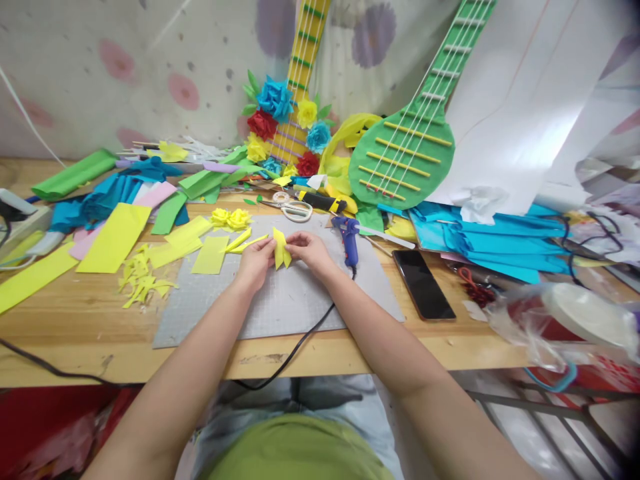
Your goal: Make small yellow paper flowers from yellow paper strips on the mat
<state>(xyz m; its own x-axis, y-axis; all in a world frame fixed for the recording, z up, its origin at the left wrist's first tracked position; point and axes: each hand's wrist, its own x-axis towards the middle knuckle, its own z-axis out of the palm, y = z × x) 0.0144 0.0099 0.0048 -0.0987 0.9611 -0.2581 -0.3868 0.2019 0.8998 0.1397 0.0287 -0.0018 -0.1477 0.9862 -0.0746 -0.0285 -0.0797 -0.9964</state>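
Note:
Between my two hands, just above the grey cutting mat (pixel 300 300), is a folded piece of yellow crepe paper (pixel 280 248). The fingers of my left hand (pixel 256 261) pinch its left side, and those of my right hand (pixel 311 252) pinch its right side. Close to my left hand lie narrow folded yellow strips (pixel 239 241) and a flat yellow rectangle (pixel 210 255). Two yellow paper flowers (pixel 231 219) sit at the mat's back edge. Right of my right hand, a blue glue gun (pixel 347 241) rests with a glue stick in its back.
White-handled scissors (pixel 296 211) lie behind the mat. A black phone (pixel 423 285) is on the right, near a plastic-wrapped roll (pixel 575 320). Yellow scraps (pixel 143 277) and crepe sheets (pixel 115 238) cover the left. A green paper instrument (pixel 405 160) leans at the back. A black cable (pixel 295 350) crosses the front edge.

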